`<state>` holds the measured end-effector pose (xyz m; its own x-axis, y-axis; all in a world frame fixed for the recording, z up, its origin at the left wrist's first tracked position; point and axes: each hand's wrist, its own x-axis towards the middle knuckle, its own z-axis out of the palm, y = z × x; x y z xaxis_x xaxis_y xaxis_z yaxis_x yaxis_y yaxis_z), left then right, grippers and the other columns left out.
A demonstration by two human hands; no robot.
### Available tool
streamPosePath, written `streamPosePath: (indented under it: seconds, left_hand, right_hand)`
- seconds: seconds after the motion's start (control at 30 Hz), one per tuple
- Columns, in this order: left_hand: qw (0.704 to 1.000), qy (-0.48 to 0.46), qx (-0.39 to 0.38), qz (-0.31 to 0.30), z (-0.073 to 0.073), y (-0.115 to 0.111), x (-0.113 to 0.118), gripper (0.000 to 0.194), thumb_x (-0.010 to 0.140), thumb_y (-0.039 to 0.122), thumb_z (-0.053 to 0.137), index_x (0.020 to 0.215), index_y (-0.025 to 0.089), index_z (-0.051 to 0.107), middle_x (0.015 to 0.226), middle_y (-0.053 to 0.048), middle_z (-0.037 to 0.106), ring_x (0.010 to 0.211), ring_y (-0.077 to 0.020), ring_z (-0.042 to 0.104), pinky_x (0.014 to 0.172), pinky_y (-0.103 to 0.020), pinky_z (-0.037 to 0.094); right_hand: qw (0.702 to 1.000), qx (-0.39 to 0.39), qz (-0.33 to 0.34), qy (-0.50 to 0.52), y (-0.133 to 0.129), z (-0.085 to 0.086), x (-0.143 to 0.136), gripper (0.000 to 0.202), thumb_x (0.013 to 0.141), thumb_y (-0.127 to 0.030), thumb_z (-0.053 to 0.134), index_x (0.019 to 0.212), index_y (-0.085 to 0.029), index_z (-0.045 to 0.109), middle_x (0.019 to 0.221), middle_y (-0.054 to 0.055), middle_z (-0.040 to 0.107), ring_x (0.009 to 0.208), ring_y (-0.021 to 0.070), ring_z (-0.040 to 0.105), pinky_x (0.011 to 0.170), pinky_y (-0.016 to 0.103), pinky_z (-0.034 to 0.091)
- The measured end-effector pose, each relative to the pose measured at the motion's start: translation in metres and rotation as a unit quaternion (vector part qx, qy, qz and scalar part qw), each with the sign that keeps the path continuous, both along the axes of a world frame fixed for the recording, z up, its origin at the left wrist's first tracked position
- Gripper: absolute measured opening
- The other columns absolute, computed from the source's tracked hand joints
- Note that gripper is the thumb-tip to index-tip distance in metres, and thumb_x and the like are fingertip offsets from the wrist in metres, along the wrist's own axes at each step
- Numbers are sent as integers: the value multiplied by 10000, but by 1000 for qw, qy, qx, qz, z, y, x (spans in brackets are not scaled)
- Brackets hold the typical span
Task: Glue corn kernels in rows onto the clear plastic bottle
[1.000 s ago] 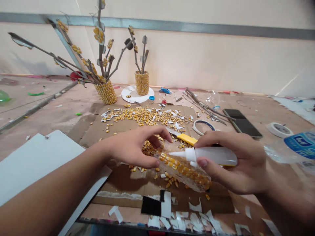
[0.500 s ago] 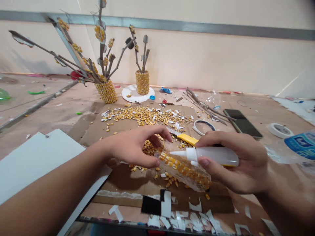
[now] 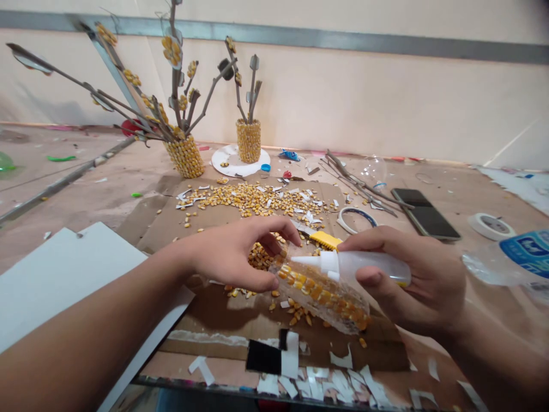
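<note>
My left hand [image 3: 240, 252] grips one end of a clear plastic bottle piece [image 3: 338, 320], thumb in front and fingers curled behind. Rows of yellow corn kernels [image 3: 313, 289] are stuck along its side. In my right hand [image 3: 420, 286] is a white glue bottle [image 3: 377, 266], held sideways with its nozzle pointing left, close over the plastic near the left fingers. Whether the tip touches the surface I cannot tell. Loose kernels [image 3: 244, 197] lie spread on the cardboard [image 3: 206, 312] behind and beneath the hands. Behind the glue bottle lies a yellow utility knife [image 3: 325, 239].
Two corn-covered pots [image 3: 184, 157] with twigs stand at the back, one on a white disc [image 3: 223, 163]. Right are a tape roll [image 3: 357, 220], twigs [image 3: 351, 177], a phone [image 3: 424, 213] and a labelled bottle [image 3: 506, 260]. White sheets [image 3: 64, 280] lie left; paper scraps [image 3: 334, 386] line the front edge.
My right hand has shifted the glue bottle slightly left and up along the plastic piece, and its thumb has moved a little. My left hand stays nearly still. The view has shifted slightly.
</note>
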<state>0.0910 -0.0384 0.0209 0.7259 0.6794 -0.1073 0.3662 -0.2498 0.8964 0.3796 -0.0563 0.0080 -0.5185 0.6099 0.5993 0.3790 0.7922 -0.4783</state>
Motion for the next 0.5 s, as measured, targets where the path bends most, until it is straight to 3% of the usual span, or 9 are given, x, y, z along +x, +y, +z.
streamPosePath:
  seconds: [0.23,0.5]
  left_hand:
    - [1000,2,-2,-1,-2,0,-2,512,781,254,799,1257,206,616,1260,-99,706,1085,-261,703,832,-363,596]
    - [1000,0,4,-2,-2,1,-1,506,775,265,805,1244,210,625,1246,-92,710,1079,-262,705,833,-369,601]
  right_hand:
    - [1000,5,-2,-7,-2,6,-6,57,1028,-271,660,991,-258,701,676,-18,739,436,106,588,396,239,379]
    - [1000,-5,-4,2,-3,4,-4,58,1025,-294,668,1007,-268,716,676,-14,727,399,112,531,387,261,381]
